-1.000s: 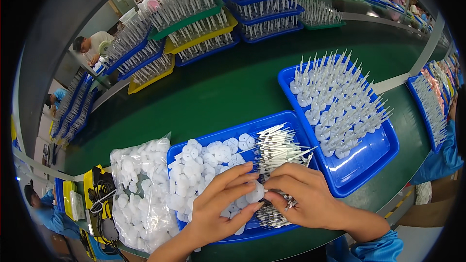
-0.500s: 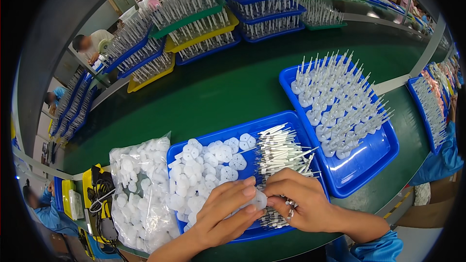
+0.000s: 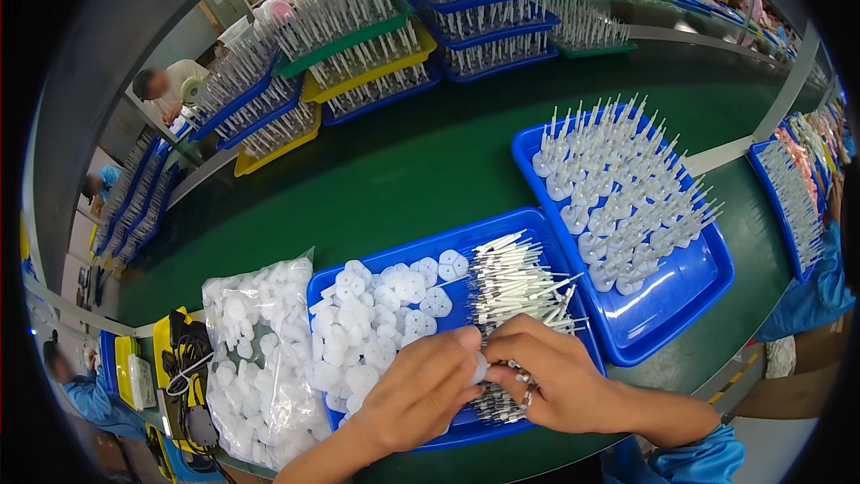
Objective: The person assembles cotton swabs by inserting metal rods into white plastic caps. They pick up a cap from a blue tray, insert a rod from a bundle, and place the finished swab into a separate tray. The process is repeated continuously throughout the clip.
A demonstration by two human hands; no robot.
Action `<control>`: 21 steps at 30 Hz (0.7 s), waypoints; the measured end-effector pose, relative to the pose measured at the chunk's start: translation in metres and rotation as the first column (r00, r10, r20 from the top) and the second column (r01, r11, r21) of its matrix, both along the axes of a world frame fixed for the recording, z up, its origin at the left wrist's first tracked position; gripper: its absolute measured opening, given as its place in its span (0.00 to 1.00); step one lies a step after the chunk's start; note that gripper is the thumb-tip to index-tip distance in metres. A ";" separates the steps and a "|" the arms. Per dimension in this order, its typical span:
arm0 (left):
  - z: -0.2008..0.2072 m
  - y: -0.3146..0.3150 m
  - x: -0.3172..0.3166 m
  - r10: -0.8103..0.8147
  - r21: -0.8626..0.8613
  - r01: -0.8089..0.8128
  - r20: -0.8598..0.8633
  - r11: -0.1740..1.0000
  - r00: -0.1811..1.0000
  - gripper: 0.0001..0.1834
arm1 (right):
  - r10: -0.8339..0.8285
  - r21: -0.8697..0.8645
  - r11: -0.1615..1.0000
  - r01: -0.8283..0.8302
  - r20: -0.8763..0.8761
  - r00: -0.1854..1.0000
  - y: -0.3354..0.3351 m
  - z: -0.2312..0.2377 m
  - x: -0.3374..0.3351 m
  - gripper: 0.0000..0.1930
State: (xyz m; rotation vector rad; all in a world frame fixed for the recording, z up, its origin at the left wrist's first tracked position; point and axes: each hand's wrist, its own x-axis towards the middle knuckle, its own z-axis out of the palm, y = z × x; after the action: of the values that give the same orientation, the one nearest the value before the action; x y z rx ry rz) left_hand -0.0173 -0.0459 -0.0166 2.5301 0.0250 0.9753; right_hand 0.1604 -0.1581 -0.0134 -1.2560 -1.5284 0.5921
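Note:
My left hand (image 3: pixel 421 394) is closed on a translucent white plastic disc (image 3: pixel 481 369), mostly hidden by the fingers. Pinched against the disc's right side, my right hand (image 3: pixel 560 385) has several thin rods (image 3: pixel 528 385) with whitish ends tucked in its fingers. Both hands meet over the near part of a blue tray (image 3: pixel 421 246). Scalloped white discs (image 3: pixel 358 323) are heaped in its left half. A pile of thin white rods (image 3: pixel 511 278) lies in its right half. Exactly where rod and disc touch is hidden.
A second blue tray (image 3: pixel 663 309) at right holds discs with upright rods (image 3: pixel 618 188). Left stands a clear bag of discs (image 3: pixel 260 350), beside black cables (image 3: pixel 190 367). Stacked trays (image 3: pixel 367 63) line the green table's (image 3: pixel 394 161) far side. Other people work beyond.
My left hand has turned over the disc, its fingers drawing in closer, so less of the disc shows. My right hand stays almost in place.

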 end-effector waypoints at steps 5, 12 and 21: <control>0.000 -0.001 -0.001 0.241 -0.640 -0.159 0.043 0.752 0.969 0.19 | 0.048 -0.082 0.996 -0.046 0.025 0.999 0.002 0.004 0.008 0.19; 0.009 0.010 -0.003 0.084 -0.787 -0.303 -0.308 0.537 0.948 0.17 | 0.054 -0.468 0.883 -0.025 0.048 0.997 -0.003 0.014 0.016 0.21; 0.004 0.010 -0.004 -0.070 -0.990 -0.115 -0.120 0.079 0.990 0.10 | -0.061 -0.148 0.987 0.061 0.005 0.998 -0.001 0.006 0.012 0.15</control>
State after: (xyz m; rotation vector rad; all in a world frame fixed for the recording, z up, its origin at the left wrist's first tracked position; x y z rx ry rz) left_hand -0.0218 -0.0361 -0.0123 1.1840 0.5937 0.4167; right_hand 0.1729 -0.1590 -0.0075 -1.4108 -1.4619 0.6756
